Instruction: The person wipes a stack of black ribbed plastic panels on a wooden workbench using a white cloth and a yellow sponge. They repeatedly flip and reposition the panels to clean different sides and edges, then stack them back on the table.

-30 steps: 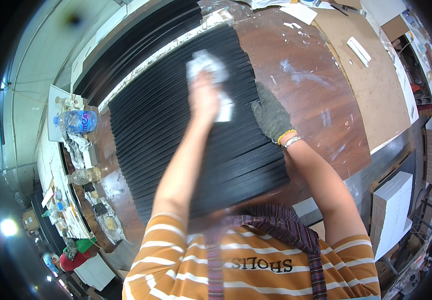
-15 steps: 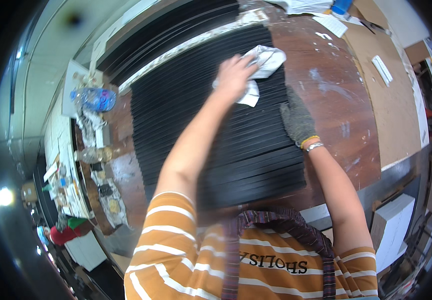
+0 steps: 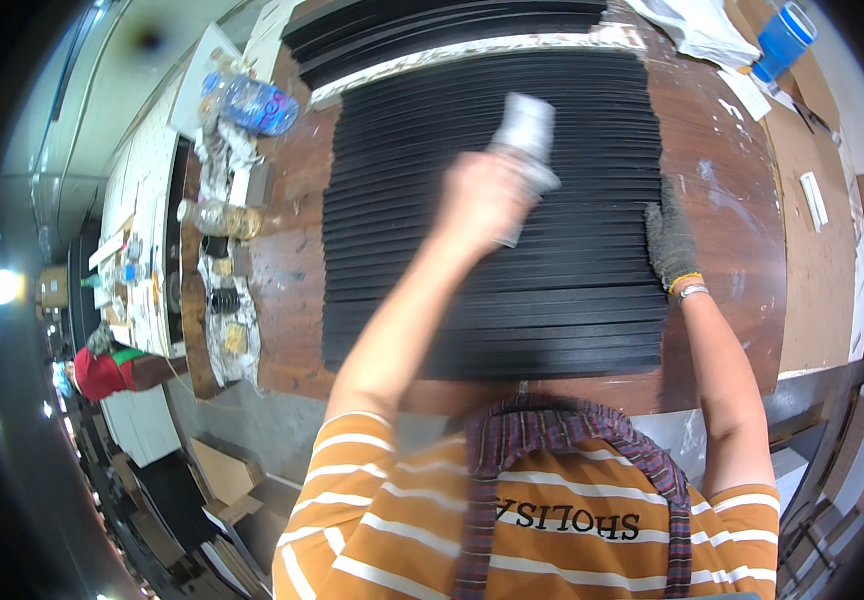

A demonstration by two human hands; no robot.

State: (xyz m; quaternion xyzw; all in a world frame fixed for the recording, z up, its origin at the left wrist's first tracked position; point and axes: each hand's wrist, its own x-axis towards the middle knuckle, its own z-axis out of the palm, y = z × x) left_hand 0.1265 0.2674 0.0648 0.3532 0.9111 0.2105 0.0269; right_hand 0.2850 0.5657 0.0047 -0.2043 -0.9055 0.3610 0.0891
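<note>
A wide row of black strips [image 3: 402, 270] lies side by side on a brown table. Over its middle, my bare left hand [image 3: 482, 200] is closed round a white cloth [image 3: 527, 125], blurred by motion; the cloth's end sticks out beyond my fingers. My right hand [image 3: 672, 240], in a dark grey knit glove with a yellow cuff, rests along the right-hand ends of the strips. Its fingers are stretched out and it grips nothing.
A pale, stained bar [image 3: 492, 48] runs along the far side, with more black strips [image 3: 442, 30] behind it. At left stand a blue-labelled plastic bottle [image 3: 252, 103] and a smaller clear bottle [image 3: 220, 218]. Brown cardboard [image 3: 817, 270] and a blue cup [image 3: 784, 42] are at right.
My left hand has swept the cloth from near the right ends of the strips toward their middle. My gloved right hand stays at the right edge. The whole view has shifted.
</note>
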